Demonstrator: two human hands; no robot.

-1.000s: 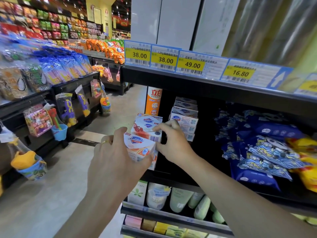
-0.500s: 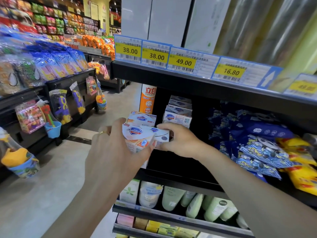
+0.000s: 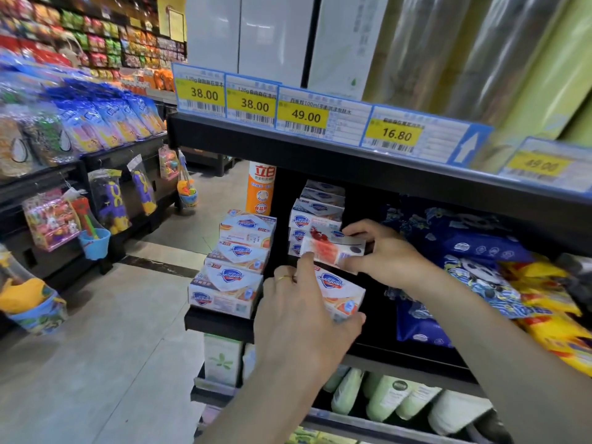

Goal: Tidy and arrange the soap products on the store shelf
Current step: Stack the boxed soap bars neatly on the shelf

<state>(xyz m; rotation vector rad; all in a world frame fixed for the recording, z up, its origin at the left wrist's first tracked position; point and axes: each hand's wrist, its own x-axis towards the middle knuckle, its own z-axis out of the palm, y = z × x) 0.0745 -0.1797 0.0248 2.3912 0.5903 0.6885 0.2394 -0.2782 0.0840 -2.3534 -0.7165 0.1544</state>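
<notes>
My left hand grips a white soap box with a blue shield logo at the front of the black shelf. My right hand holds a second soap box with a red picture just above it, in front of a rear stack of soap boxes. A stack of three similar soap boxes stands at the shelf's left end, beside my left hand.
Blue and yellow packets fill the shelf to the right. An orange bottle stands behind the left stack. Price tags line the shelf above. Green tubes lie on the lower shelf. Toy racks flank the aisle floor.
Both hands moved right from the left stack. The right hand lifted the red-pictured box up and away, and the left hand's box now sits lower at the shelf front.
</notes>
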